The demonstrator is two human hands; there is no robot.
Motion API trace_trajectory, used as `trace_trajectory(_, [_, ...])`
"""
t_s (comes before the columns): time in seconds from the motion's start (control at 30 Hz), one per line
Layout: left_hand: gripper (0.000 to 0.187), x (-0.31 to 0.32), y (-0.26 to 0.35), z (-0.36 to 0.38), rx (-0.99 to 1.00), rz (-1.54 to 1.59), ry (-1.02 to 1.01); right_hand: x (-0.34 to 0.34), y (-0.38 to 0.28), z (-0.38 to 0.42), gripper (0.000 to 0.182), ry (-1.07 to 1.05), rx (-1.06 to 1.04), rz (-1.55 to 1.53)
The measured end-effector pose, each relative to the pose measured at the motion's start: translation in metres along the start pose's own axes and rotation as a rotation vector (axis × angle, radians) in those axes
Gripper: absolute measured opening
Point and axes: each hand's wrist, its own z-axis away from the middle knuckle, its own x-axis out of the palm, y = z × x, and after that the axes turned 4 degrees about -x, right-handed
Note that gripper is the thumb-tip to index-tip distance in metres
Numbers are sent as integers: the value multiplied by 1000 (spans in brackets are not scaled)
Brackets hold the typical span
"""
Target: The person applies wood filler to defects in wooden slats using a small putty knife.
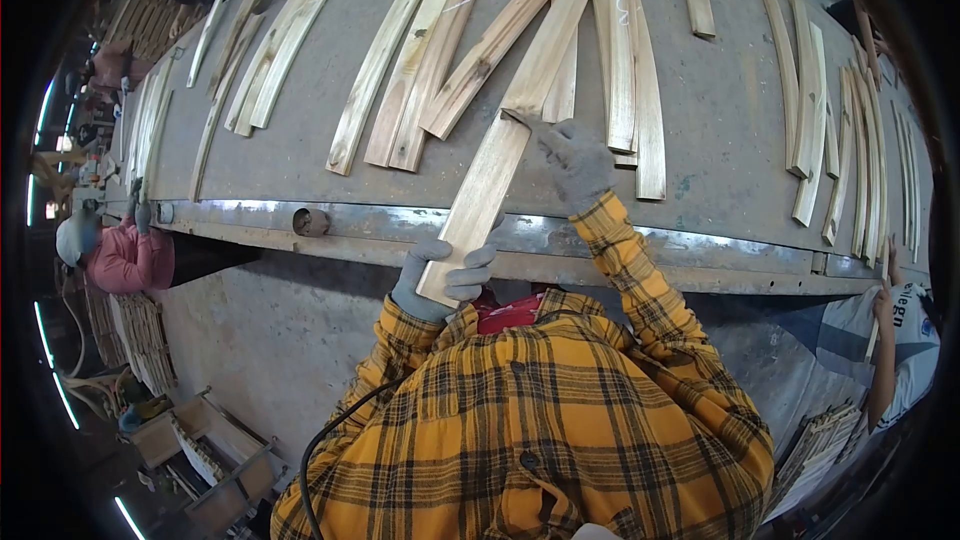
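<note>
Holding end: your left hand (450, 275), gloved, is wrapped shut around the near end of the wooden slat (490, 180), thumb on top and fingers curled under; that end hangs just off the table's metal edge (700, 245), close to your plaid shirt (520, 420)
Slat: pale and flat; it runs from your left hand up and away across the grey table (300, 130); its far end lies among the other slats
Guiding hand: your right hand (575, 160), also gloved, sits at the slat's right edge about midway along; the fingers are drawn narrow and pinch or press at that edge; I cannot tell whether they hold anything small besides the wood
Step in hand: by my reading you are checking or steadying one slat picked from the spread; it is gripped at one end, not yet laid down or set apart
Next move calls for: a firm left grip; light right fingers; room to swing the far end without knocking the neighbours
Middle of table: loose slats (440, 50) lie fanned just left of yours, some overlapping
Far right: a row of thinner curved strips (810, 110), well apart from your hands
Sides: one co-worker in pink (125, 255) at the left; another's arm (885, 340) at the right; both clear of your slat
</note>
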Motion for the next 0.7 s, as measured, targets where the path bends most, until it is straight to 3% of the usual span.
trace_trajectory(0.2, [66, -1, 2, 2, -20, 12, -4, -2, 6, 14, 42, -37, 148, -497])
trace_trajectory(0.3, [68, 1, 2, 3, -23, 24, -19, 10, 15, 10, 29, 100, 120, -396])
trace_trajectory(0.4, [69, 1, 5, 4, -36, 33, -34, 14, 11, 13, 34, -3, 100, -149])
trace_trajectory(0.53, [69, -3, 9, 7, -52, 56, -57, -1, 4, 10, 32, -25, 55, -169])
trace_trajectory(0.63, [70, -1, 8, 6, -48, 64, -52, 3, 2, 5, 27, 35, 169, -268])
trace_trajectory(0.7, [71, 3, 11, 6, -49, 43, -44, 13, -1, 5, 25, 75, 35, -104])
